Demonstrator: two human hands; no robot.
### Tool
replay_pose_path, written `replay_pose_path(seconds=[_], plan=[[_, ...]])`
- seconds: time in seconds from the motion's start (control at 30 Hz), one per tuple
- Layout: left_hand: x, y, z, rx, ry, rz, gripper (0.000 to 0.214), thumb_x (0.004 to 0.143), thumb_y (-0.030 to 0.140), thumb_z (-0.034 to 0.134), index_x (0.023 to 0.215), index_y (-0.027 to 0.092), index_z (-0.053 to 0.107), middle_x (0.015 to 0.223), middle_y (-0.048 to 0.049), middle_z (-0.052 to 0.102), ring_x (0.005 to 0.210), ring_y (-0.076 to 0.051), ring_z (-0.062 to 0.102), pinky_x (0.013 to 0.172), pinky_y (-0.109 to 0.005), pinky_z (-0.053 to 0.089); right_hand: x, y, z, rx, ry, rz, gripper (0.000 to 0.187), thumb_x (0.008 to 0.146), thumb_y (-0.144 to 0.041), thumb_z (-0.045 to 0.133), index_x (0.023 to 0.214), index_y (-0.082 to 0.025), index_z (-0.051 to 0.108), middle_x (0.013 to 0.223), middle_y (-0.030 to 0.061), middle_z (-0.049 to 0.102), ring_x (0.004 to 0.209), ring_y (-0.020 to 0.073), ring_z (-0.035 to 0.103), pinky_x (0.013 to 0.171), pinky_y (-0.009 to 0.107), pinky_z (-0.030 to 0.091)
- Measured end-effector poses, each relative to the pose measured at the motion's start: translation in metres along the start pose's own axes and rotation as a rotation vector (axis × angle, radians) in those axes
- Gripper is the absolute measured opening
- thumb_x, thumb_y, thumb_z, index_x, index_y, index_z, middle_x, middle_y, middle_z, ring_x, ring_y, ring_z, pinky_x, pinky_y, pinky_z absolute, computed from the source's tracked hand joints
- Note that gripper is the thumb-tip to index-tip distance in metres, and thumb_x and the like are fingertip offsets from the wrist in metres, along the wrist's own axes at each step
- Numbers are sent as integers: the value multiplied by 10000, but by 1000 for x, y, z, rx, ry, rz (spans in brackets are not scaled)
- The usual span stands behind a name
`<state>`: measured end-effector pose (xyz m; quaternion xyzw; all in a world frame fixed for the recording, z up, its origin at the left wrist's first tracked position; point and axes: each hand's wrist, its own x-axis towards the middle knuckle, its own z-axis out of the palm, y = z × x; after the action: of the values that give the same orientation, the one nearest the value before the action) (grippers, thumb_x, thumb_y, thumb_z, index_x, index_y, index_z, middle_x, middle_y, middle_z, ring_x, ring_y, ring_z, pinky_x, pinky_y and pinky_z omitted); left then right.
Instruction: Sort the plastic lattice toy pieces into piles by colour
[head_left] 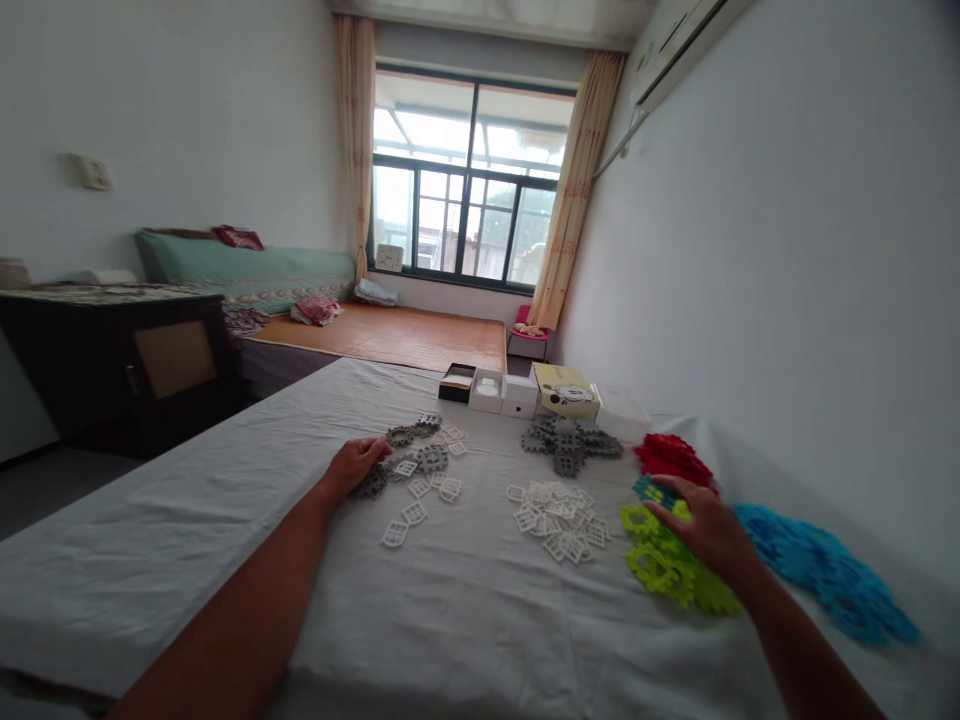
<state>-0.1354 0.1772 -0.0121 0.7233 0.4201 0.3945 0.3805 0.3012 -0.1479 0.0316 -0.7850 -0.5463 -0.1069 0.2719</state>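
My left hand (356,464) rests on the white cloth-covered table (225,540), fingers curled over a grey toothed plastic piece (373,483) at the edge of a mixed pile of grey and white pieces (429,462). My right hand (705,530) lies flat with fingers stretched over the lime-green pieces (660,565), fingertips near a teal piece (651,490). White square pieces (556,515) lie between my hands. Red pieces (671,457) sit beyond my right hand and blue pieces (825,570) to its right.
A second grey pile (570,445) lies farther back. Small boxes (499,390) and a yellow box (566,390) line the table's far edge. A dark cabinet (120,350) stands left, a low bed platform (390,335) behind, a wall close on the right.
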Motion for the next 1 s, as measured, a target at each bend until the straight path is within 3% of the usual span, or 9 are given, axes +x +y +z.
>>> replay_pose_path(seconds=[0.2, 0.4, 0.5, 0.63, 0.77, 0.87, 1.0], plan=[[2, -2, -2, 4, -11, 1, 538, 667, 640, 503, 718, 137, 686, 682, -41, 676, 695, -188, 602, 671, -259, 460, -12, 78, -11, -111, 18, 110, 507, 684, -563, 516, 1059, -228, 589, 969, 72, 670, 841, 248, 629, 760, 358, 477], [1, -3, -2, 12, -7, 13, 510, 690, 610, 505, 718, 133, 683, 689, -46, 681, 698, -192, 608, 670, -262, 462, -20, 158, -21, -326, 143, 231, 484, 678, -546, 505, 1013, -208, 594, 964, 153, 661, 843, 320, 620, 802, 439, 446], [1, -2, -2, 12, 2, 4, 516, 682, 617, 508, 721, 135, 687, 679, -44, 680, 689, -193, 608, 670, -266, 464, -25, 176, -23, -321, 142, 240, 457, 682, -518, 512, 1021, -223, 589, 967, 170, 662, 808, 305, 627, 767, 420, 453], [3, -3, -2, 19, -5, -5, 535, 668, 634, 509, 725, 134, 693, 677, -44, 681, 689, -193, 610, 667, -261, 466, -24, 153, -19, -182, 135, 252, 574, 658, -584, 519, 1056, -176, 585, 949, 142, 667, 829, 300, 633, 726, 412, 482], [3, -2, -2, 20, -12, -12, 548, 661, 644, 513, 739, 133, 696, 692, -45, 687, 706, -199, 616, 674, -265, 471, -15, 104, -15, 18, -36, 170, 523, 698, -591, 509, 1042, -210, 607, 982, 84, 674, 870, 254, 634, 728, 353, 497], [1, 0, -2, 23, -7, 2, 543, 659, 646, 513, 723, 139, 696, 683, -44, 688, 697, -200, 616, 667, -266, 470, -9, 75, -15, 33, -128, 87, 448, 726, -579, 500, 989, -245, 641, 993, 58, 680, 891, 238, 629, 764, 339, 487], [1, -3, -2, 40, -18, 22, 539, 675, 647, 493, 704, 147, 692, 671, -45, 687, 686, -198, 617, 659, -264, 462, -3, 48, -17, 1, -90, 47, 418, 775, -564, 452, 959, -248, 654, 1005, 50, 679, 938, 237, 615, 825, 338, 461]])
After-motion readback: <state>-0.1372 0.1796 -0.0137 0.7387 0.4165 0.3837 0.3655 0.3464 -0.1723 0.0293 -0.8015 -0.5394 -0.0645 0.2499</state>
